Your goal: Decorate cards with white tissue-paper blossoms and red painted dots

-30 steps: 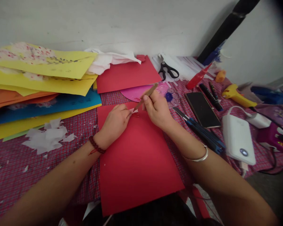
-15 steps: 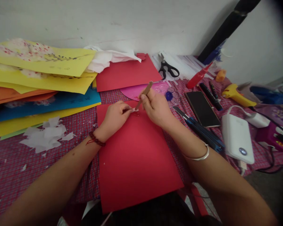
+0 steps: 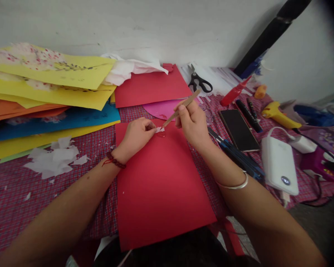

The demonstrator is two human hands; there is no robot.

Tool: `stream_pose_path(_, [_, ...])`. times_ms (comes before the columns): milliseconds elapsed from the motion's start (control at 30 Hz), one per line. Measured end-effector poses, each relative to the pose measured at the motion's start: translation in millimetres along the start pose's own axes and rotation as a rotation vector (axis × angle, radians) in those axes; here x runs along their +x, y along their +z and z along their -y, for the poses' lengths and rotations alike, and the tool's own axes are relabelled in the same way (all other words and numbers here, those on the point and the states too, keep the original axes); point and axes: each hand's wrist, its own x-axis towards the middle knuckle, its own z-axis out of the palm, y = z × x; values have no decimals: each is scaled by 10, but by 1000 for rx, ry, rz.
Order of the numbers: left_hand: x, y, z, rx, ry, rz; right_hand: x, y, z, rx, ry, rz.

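A large red sheet of paper [image 3: 164,185] lies before me on the checked cloth. My left hand [image 3: 137,135] rests over its upper left part, thumb and finger pinching a small white scrap of paper [image 3: 160,129]. In my right hand [image 3: 193,124] is a flat wooden stick [image 3: 187,101], held slanting like a pen. The stick's lower end reaches down to the white scrap. Just below the scrap, a small glossy wet-looking patch [image 3: 161,135] shows on the red sheet.
At left are torn white paper pieces [image 3: 54,157] and stacked coloured sheets [image 3: 80,72]. Scissors [image 3: 199,79] lie at the back. To the right are a red bottle [image 3: 235,92], phone [image 3: 238,129], cutter knife [image 3: 239,157], yellow glue gun [image 3: 280,115] and white power bank [image 3: 280,165].
My right hand has shifted right, and the stick has tipped over from steep to a flatter slant. My left hand stays almost in place with the scrap.
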Motion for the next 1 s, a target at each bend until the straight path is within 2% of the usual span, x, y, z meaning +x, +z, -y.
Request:
stream_pose_path(267, [37,9,40,-4,12,14,8,26,-55,-89,2,66])
stream_pose_path(467, [71,13,53,-52,32,21,-16,21,51,-76,-38,20])
stream_pose_path(567, [87,-4,61,-94,7,32,-29,54,54,-84,-53,87])
stream_pose_path(733, [112,-14,109,-185,-61,-7,-35,96,15,-233,-95,176])
stream_pose_path(867, [106,-13,109,-174,-68,-24,-26,70,22,-328,-90,159])
stream_pose_path(1000, [69,-29,73,-164,-24,5,-17,47,7,-313,-52,101])
